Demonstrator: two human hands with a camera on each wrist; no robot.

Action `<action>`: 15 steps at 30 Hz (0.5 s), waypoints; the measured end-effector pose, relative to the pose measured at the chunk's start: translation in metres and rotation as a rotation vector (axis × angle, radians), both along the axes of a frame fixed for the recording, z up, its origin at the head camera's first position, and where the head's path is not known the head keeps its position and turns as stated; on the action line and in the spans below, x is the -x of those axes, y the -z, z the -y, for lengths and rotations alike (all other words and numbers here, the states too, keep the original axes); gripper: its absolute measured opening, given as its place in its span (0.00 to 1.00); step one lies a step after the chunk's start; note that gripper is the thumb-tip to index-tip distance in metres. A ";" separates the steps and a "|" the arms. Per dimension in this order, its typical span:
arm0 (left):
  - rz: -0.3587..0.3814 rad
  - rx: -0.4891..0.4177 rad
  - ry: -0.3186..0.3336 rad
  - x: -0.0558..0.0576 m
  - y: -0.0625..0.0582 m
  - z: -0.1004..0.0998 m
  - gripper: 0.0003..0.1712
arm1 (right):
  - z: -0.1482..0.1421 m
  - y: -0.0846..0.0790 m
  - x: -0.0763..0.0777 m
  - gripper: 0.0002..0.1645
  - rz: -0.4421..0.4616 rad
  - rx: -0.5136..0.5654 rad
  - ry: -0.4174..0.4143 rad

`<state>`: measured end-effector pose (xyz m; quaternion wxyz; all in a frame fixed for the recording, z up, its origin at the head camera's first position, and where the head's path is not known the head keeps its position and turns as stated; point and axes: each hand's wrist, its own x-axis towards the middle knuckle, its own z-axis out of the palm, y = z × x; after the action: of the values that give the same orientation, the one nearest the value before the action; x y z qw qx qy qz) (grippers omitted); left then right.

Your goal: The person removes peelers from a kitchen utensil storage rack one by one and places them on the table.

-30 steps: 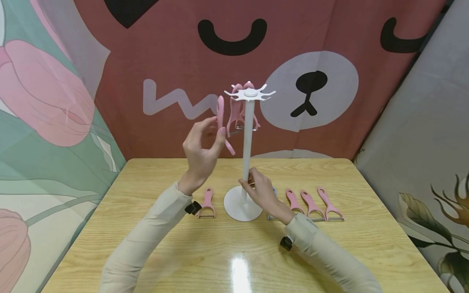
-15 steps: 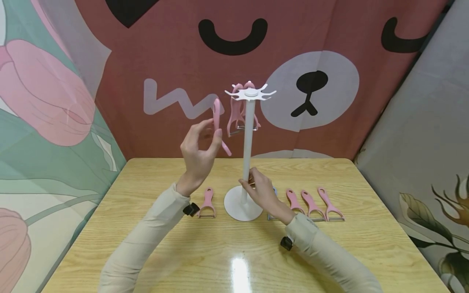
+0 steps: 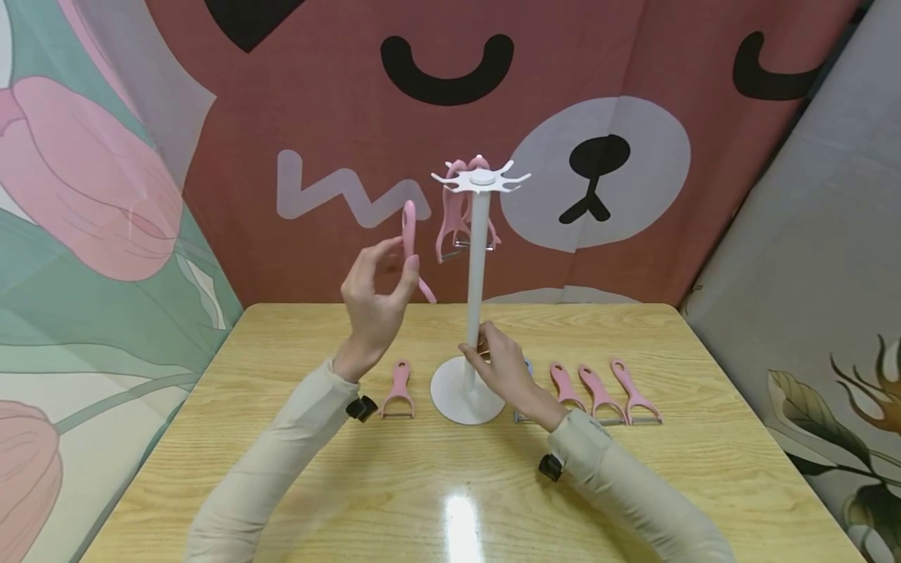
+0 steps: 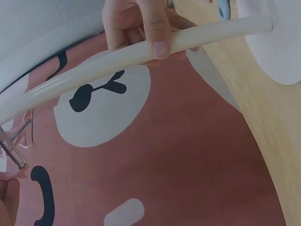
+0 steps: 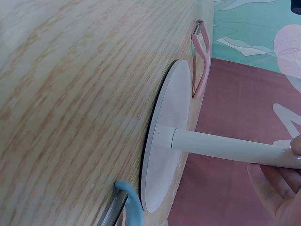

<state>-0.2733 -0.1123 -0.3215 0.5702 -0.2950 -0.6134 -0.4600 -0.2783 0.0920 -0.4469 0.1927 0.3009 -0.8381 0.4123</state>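
A pink peeler (image 3: 409, 227) is pinched between thumb and fingers of my left hand (image 3: 377, 301), raised left of the white stand, its handle end pointing up. My right hand (image 3: 503, 364) grips the lower part of the stand's pole (image 3: 476, 266); the right wrist view shows those fingers (image 5: 268, 188) around the pole. Star-shaped hooks (image 3: 482, 181) top the stand. Two pink peelers (image 3: 452, 215) hang from hooks at its far left side. In the left wrist view, my right hand (image 4: 157, 28) also shows on the pole.
On the wooden table (image 3: 338, 469), one pink peeler (image 3: 399, 387) lies left of the round white base (image 3: 450, 399). To the right lie three pink peelers (image 3: 594, 385) and a blue peeler (image 5: 133, 207), mostly behind my right hand in the head view. Printed cloth (image 3: 338, 102) hangs behind.
My left hand has moved left and slightly down with the pink peeler, away from the hooks. The right hand keeps its place on the pole.
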 end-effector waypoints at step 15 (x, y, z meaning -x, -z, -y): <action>0.025 0.029 0.001 -0.001 0.010 0.012 0.16 | 0.000 0.001 0.000 0.11 -0.018 0.000 0.002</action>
<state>-0.2725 -0.1244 -0.3318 0.5580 -0.2976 -0.6270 -0.4550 -0.2782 0.0921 -0.4479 0.2005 0.3038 -0.8365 0.4097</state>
